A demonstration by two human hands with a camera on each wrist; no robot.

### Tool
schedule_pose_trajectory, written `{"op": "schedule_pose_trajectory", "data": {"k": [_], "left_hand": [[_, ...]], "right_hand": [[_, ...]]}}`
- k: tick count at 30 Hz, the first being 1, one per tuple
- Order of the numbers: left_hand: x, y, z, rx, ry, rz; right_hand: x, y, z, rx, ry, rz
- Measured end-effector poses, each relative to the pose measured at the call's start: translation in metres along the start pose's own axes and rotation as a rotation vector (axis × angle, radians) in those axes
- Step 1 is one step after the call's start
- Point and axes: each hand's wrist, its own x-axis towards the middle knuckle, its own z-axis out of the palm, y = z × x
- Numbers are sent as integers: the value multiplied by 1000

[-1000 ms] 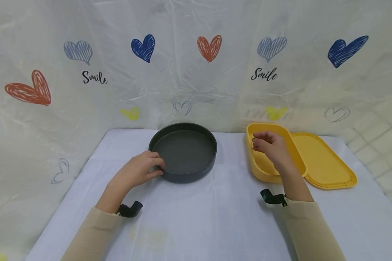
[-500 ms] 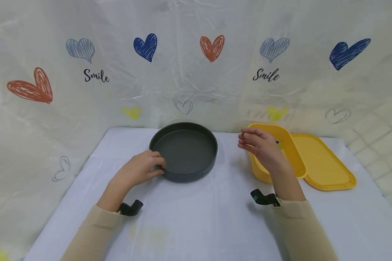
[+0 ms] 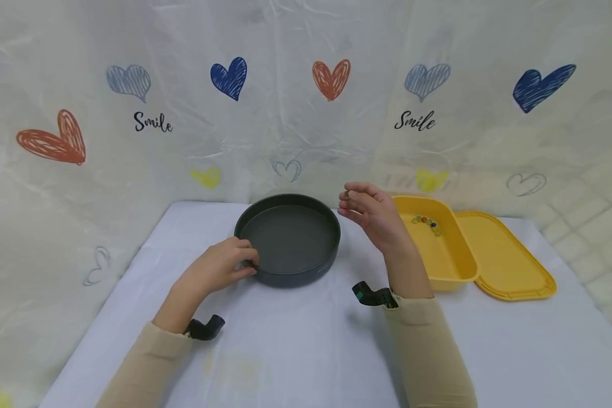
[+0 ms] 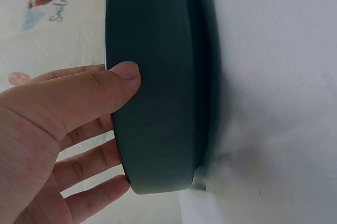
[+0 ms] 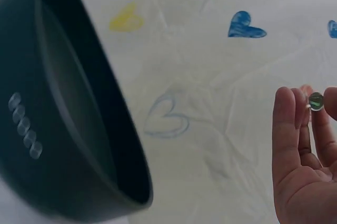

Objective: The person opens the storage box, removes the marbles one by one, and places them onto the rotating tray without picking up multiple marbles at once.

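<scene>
A round dark pan (image 3: 288,241) stands on the white-covered table, and my left hand (image 3: 224,263) grips its near-left rim. In the left wrist view the thumb (image 4: 124,74) presses the outer wall while the fingers reach over the rim. My right hand (image 3: 369,212) is raised in the air just right of the pan. Between its thumb and fingers it pinches a greenish glass marble (image 5: 316,101). Several more marbles (image 3: 428,222), yellowish, orange and blue, lie in the yellow container (image 3: 446,260) behind the right forearm.
A flat yellow lid (image 3: 512,255) lies against the container's right side. Behind the table rises a pale sheet (image 3: 285,130) printed with hearts and lettering. Each wrist carries a small black camera (image 3: 372,294).
My right hand has moved left from over the yellow container to beside the pan, carrying the marble, which leaves the other marbles visible. The left hand has stayed on the rim.
</scene>
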Motion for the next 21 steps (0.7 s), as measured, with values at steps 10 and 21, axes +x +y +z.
{"op": "schedule_pose_trajectory", "data": {"k": [10, 21], "left_hand": [[0, 1, 2, 5, 5, 8], [1, 2, 1, 17, -2, -7]], "right_hand": [[9, 13, 13, 19, -1, 29], [12, 36, 17, -127, -19, 80]]}}
